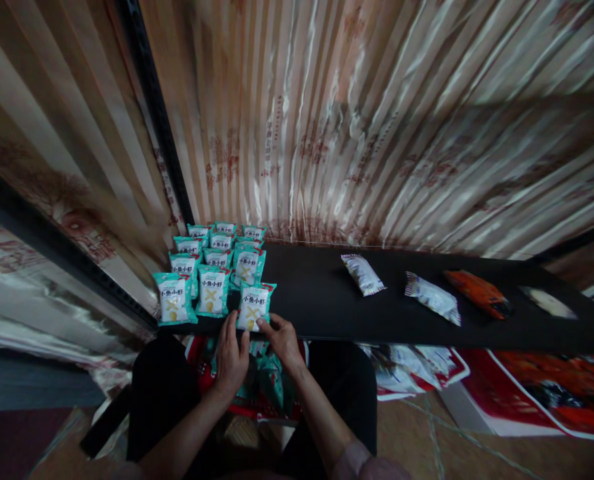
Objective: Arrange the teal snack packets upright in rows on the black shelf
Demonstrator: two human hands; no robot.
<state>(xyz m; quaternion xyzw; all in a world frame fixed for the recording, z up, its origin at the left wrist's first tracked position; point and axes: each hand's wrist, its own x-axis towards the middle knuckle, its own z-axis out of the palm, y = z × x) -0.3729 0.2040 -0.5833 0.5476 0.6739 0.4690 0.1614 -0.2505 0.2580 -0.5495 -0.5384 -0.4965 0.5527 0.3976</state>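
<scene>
A teal-and-white snack bag stands upright at the front edge of the black shelf. My right hand grips its lower right corner, with the thumb on the front and the fingers at the side. Along the bag's lower left edge, my left hand rests with its fingers stretched out. Matching bags stand in rows to the left and behind, among them a front-left bag and the one beside it. Below my hands, a red basket between my knees contains more teal bags.
On the shelf's right half lie a white packet, another white packet, an orange packet and a pale packet. Below are white packets and a red box. A black post and draped sheeting border the shelf.
</scene>
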